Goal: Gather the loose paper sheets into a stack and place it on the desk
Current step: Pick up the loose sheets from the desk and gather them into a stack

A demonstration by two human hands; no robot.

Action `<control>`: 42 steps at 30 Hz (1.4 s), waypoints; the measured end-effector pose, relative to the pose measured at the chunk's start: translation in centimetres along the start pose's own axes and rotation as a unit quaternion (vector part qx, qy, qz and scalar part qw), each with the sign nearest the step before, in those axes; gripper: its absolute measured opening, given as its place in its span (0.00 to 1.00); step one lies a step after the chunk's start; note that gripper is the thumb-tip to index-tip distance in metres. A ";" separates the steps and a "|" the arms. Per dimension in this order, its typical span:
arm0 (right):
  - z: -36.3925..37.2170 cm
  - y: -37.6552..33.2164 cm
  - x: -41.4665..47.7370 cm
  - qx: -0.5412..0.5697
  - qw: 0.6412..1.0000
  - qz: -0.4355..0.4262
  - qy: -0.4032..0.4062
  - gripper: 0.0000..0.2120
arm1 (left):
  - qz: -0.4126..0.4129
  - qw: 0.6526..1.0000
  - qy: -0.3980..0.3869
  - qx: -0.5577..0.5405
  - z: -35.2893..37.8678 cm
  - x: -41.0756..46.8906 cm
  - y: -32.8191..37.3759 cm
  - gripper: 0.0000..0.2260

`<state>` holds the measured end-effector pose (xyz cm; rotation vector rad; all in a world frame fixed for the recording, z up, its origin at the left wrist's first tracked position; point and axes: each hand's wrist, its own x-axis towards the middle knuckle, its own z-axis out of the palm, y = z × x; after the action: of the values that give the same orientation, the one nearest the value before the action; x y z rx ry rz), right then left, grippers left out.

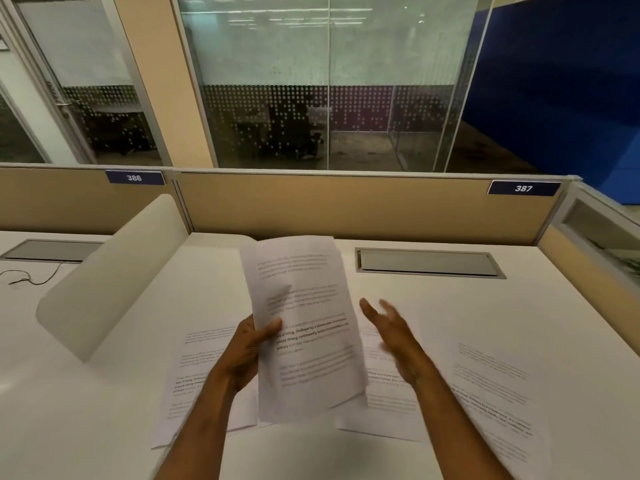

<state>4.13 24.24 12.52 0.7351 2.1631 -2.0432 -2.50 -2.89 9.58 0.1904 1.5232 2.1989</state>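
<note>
My left hand grips a small bundle of printed paper sheets by its left edge and holds it raised and tilted above the white desk. My right hand hovers just right of the bundle with fingers spread, blurred, touching nothing. More loose sheets lie flat on the desk: one at the left partly under my left forearm, one in the middle under my right arm, and one at the right.
A curved white divider stands at the left between two desks. A grey cable hatch is set into the desk at the back right. A beige partition with the number 387 closes the back.
</note>
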 end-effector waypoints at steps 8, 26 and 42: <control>0.5 5.5 1.9 0.153 0.978 0.027 -0.139 0.22 | -0.054 0.998 0.001 0.040 -2.1 -0.8 -2.8 0.22; -4.2 8.9 0.9 0.030 1.000 0.009 -0.001 0.09 | -0.021 0.969 0.124 0.211 3.4 0.7 -8.5 0.05; -20.0 18.2 -0.4 -0.200 0.847 0.342 0.355 0.53 | -0.040 0.986 0.072 0.146 1.2 -0.6 -6.0 0.11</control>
<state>16.84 43.24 -1.89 2.0403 2.0061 -0.9841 0.16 -0.45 4.66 0.0619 1.8967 1.9560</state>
